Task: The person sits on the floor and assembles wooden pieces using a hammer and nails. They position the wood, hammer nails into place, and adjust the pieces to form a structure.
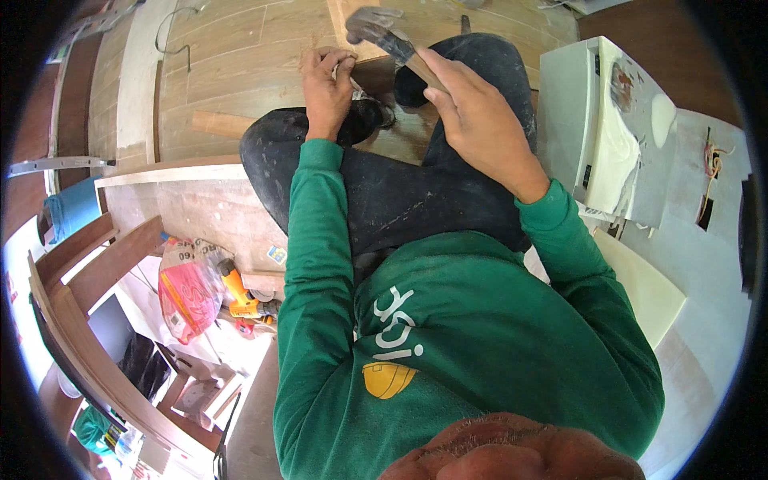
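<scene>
Far L: metal strip [48, 165] lies across edge of view, wood shelving [96, 272] below it. Lower L, well under the work level: pink bag [190, 293], yellow drill [240, 298] just beside it on its R.

Upper L: wood-grain panel [232, 56] serves as work surface. Loose wood block [220, 124] lies on it, near person's L knee, not touching L hand.

Centre L: L hand [326, 86] curled, fingertips pinched on a small item at panel surface; item too small and hidden to identify. Grip clenched; contents cannot be told. Hand rests just above the dark trouser knee.

Centre: person sits on panel, knees up, green long-sleeve top, dark trousers [400, 192].

Centre R: R hand [472, 104] clenched round wooden handle of hammer [376, 30]. Hammer head sits at top of view, above and just R of L hand, raised clear of panel, handle slanting down-R into palm. Pale wood piece [342, 16] lies beneath hammer head.

R: white box-like unit [576, 120] stands just beside R knee. Pale board [640, 288] below it. Far R: small bunch of wires [710, 160] on grey sheet.
</scene>
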Demonstrator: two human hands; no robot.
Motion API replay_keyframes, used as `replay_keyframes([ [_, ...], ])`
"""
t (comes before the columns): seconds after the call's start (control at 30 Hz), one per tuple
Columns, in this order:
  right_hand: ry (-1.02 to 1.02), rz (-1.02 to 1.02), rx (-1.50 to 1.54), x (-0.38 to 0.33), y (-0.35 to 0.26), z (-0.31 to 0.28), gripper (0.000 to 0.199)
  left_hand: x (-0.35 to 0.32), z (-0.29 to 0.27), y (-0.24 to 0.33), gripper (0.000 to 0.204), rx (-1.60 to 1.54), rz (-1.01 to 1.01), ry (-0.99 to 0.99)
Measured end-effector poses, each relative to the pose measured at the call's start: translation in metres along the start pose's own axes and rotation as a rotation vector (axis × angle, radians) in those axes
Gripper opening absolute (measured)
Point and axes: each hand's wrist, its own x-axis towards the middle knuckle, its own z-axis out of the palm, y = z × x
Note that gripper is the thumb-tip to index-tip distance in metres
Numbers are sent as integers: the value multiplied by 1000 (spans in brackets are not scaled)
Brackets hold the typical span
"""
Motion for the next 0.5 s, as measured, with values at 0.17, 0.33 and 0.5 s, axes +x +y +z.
replay_keyframes([
  [0.17,3,-13,9,14,-13,11,53,0,1,4,12,-26,-9,2],
  [0.33,-107,81,-93,12,0,36,54,1,-2,11,12,22,18,16],
  [0.5,-105,104,-136,9,6,41,55,-1,-1,9,15,-9,15,51],
])
